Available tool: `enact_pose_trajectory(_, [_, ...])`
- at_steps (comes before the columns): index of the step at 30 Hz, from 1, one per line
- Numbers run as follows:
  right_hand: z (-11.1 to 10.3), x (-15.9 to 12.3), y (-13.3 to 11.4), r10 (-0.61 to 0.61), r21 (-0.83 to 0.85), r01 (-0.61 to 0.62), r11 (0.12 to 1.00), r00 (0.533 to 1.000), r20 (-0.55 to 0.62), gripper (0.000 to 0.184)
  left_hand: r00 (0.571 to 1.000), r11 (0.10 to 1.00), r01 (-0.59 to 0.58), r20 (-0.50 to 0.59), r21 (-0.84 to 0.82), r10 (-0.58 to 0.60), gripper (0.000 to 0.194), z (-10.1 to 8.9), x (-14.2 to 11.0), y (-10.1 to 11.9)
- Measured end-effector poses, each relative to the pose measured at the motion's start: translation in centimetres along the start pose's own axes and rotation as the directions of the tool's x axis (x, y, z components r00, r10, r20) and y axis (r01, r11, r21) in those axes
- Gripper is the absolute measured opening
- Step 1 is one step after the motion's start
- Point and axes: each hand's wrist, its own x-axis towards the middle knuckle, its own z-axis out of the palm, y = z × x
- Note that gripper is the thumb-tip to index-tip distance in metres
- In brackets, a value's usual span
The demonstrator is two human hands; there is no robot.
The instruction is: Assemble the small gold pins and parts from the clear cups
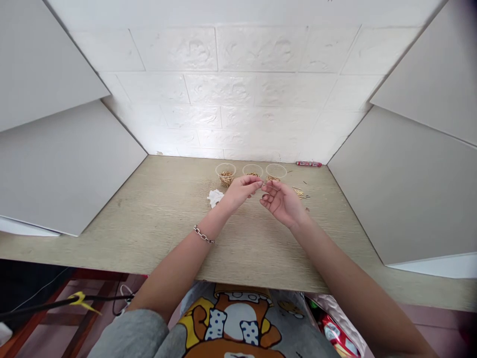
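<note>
Tiny piece [263, 183], too small to make out its shape, sat at the centre of the clock face, where the fingertips met. Left hand [242, 190], wearing a metal chain bracelet [203, 235], pinched it from nine o'clock. Right hand [283, 203], palm up, fingers curled and slightly parted, came from four; whether it gripped too, I couldn't tell. Clear round tubs [218, 176] of thin, shiny gold-coloured bits [226, 180] stood between nine and two. Loose slim sticks [298, 192], past three, and white scraps [215, 198], past eight, lay on a wood-grained tabletop [156, 204].
</note>
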Motion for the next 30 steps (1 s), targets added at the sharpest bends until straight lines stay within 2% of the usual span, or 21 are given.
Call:
enact_pose_trajectory(5, [-0.05,-0.05,-0.04,-0.027,0.008,0.027,1.0,1.0,0.014,0.008,1.0,1.0,-0.002,-0.005,0.02,0.002,0.028,0.06,0.05,-0.1])
enact_pose_trajectory(9, [-0.14,0.04,0.12,-0.065,-0.052,0.065,0.997,0.998,0.003,0.012,1.0,0.999,-0.008,-0.013,0.038,0.008,0.027,0.11,0.04,-0.05])
enact_pose_trajectory(11, [-0.14,0.15,0.21,-0.13,-0.127,0.125,0.984,0.991,-0.026,0.015,1.0,0.999,-0.012,-0.012,0.046,0.013,0.027,0.11,0.0,0.04])
enact_pose_trajectory(16, [0.03,0.35,0.28,-0.322,-0.338,0.273,0.901,0.942,-0.096,0.02,0.999,0.998,-0.034,0.001,0.052,0.034,0.024,0.13,-0.18,0.34])
enact_pose_trajectory(30, [0.17,0.22,0.42,-0.356,-0.445,0.278,0.851,0.929,-0.1,0.02,0.999,0.996,-0.048,-0.005,0.075,0.049,0.022,0.19,-0.35,0.49])
